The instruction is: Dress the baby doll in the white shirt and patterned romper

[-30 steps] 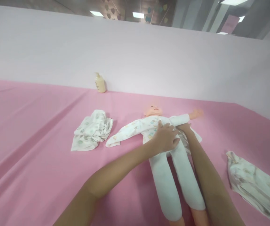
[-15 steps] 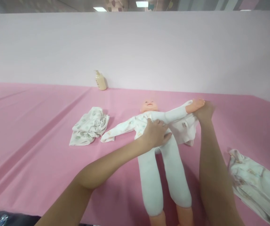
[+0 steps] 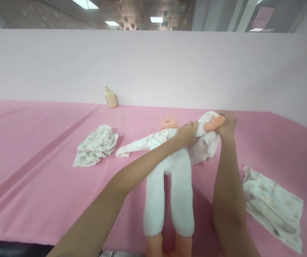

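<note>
A baby doll [image 3: 169, 171] with a white cloth body lies on its back, legs toward me. A printed white baby top [image 3: 140, 144] covers its arm on the left side and part of its chest; the rest of the top lies bunched under and behind the other arm. My left hand [image 3: 187, 134] is closed round that other arm near the elbow. Beside the doll's bare hand [image 3: 214, 123], my right hand [image 3: 227, 123] is closed on the cloth of the top; its fingertips are partly hidden behind the doll's hand.
A crumpled printed white cloth [image 3: 96, 146] lies to the left. Folded printed baby clothing [image 3: 273, 207] lies to the right. A pump bottle [image 3: 110, 97] stands at the back against the white wall [image 3: 153, 67]. Pink sheeting [image 3: 49, 171] covers the table.
My left hand has shifted from the doll's chest to its arm and closed round it. The doll's arm is now more bent, with cloth raised behind its hand. The camera view has tilted up.
</note>
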Demonstrator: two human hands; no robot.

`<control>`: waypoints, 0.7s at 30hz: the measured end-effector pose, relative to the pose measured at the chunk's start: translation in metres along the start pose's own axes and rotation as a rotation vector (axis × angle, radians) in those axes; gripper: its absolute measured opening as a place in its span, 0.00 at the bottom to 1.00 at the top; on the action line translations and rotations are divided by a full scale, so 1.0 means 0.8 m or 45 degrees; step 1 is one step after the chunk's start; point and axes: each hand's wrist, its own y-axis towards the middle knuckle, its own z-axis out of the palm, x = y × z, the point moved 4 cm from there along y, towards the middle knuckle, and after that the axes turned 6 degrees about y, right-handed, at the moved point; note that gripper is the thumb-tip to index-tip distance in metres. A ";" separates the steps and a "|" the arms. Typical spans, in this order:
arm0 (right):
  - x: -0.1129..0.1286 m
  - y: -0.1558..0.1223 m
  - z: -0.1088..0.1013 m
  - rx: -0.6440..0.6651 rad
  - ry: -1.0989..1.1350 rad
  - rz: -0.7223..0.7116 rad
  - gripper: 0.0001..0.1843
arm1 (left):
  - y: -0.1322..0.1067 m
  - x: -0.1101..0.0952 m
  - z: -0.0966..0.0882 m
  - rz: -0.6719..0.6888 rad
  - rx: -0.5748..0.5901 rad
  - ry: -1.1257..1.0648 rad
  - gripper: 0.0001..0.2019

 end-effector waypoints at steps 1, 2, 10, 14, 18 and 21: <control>-0.007 0.000 -0.007 -0.057 0.003 0.052 0.09 | 0.002 -0.001 0.005 -0.001 0.047 -0.025 0.19; -0.015 0.000 -0.015 -0.121 0.023 0.100 0.10 | 0.003 -0.001 0.009 -0.011 0.082 -0.022 0.19; -0.019 -0.005 -0.052 -0.382 -0.010 0.190 0.21 | -0.002 0.015 0.023 0.015 0.168 0.185 0.15; 0.017 -0.012 -0.053 -0.444 -0.141 0.144 0.23 | -0.009 0.024 0.013 0.014 0.171 0.166 0.19; 0.051 -0.018 -0.046 -0.400 -0.347 0.138 0.24 | -0.018 0.022 0.004 0.027 0.139 0.115 0.21; 0.068 -0.020 -0.040 -0.303 -0.397 0.089 0.23 | -0.021 0.019 0.003 0.029 0.143 0.111 0.23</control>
